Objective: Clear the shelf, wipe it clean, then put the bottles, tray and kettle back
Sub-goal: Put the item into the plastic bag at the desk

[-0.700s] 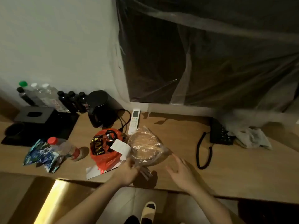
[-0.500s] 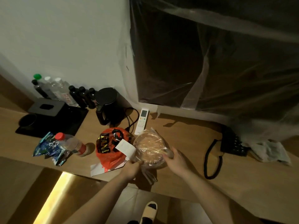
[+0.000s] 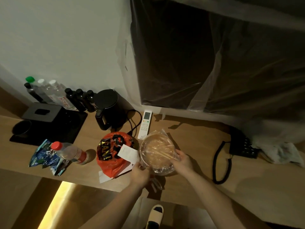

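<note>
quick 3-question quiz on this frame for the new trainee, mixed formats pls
1. True or false: both hands are on the plastic-wrapped bowl.
2. Multiple choice: what lies directly between the kettle and the bowl's far edge? A) white remote B) telephone C) snack packet
3. Fill in: the bottle lying on its side near the shelf's front edge has a ___ cap.

Key
1. True: the left hand grips its near-left side, the right hand its right side.
2. A: the white remote lies beside the kettle's cord; the telephone sits far right.
3. Red: the red-capped bottle lies partly on the blue snack packet.
</note>
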